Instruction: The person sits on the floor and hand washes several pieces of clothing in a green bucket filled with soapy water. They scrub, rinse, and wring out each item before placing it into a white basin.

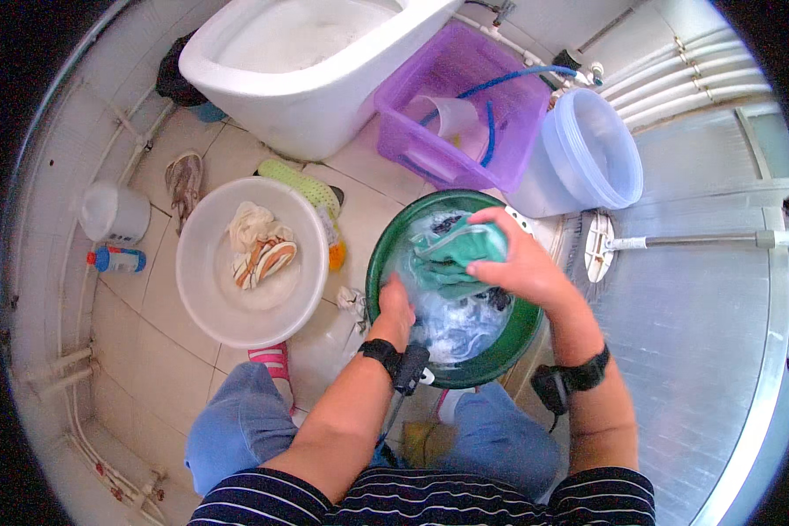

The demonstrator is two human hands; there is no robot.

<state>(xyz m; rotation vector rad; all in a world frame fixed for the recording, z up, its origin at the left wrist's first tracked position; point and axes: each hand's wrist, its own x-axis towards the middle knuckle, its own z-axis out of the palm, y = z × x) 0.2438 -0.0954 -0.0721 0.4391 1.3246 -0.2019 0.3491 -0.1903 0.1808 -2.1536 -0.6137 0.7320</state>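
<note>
My right hand (516, 260) grips a wet green cloth (463, 253) over the right part of a green basin (532, 335). The cloth hangs partly into soapy water, where dark and pale blue fabric (454, 329) lies soaking. At the basin's left side my left hand (396, 306) dips to the water; its fingers are partly hidden, and whether they hold anything cannot be made out. To the left stands a white plastic basin (194, 296) with a cream cloth (253, 223) and an orange-and-white striped fabric item (266, 263) inside.
A toilet (289, 98), a purple plastic tub (394, 141) and a pale blue bucket (532, 187) stand beyond the basins. A floor brush (599, 246) leans at right. A green slipper (299, 184), a shoe (185, 181), a blue bottle (118, 259) and a white container (115, 214) are at left.
</note>
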